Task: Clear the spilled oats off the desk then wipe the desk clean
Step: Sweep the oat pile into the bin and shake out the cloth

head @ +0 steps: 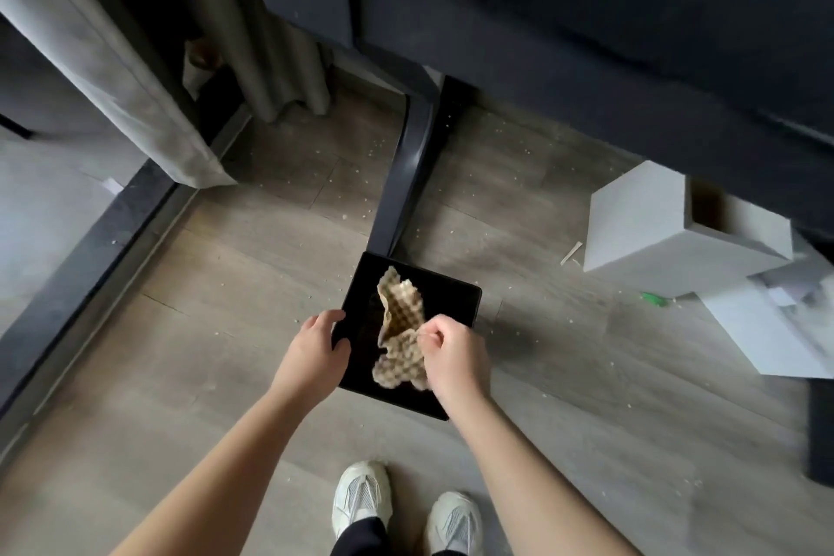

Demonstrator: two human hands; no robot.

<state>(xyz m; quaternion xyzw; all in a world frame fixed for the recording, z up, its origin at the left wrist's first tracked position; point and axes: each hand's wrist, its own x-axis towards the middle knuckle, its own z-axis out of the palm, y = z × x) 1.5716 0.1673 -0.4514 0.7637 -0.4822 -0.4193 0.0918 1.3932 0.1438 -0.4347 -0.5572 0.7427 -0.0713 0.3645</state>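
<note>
Both bare forearms reach in from the lower edge, the left from 7 o'clock and the right from 5 o'clock, converging. The left hand (318, 345) grips the 9 o'clock edge of a black tray (451, 298). At its 3 o'clock, the right hand (453, 352), knuckles up, pinches a checked cloth (401, 309) in curled fingers.

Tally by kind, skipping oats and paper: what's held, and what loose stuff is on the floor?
black tray: 1
checkered cloth: 1
white box: 1
wooden stick: 1
green scrap: 1
shoes: 2
Total: 7
</note>
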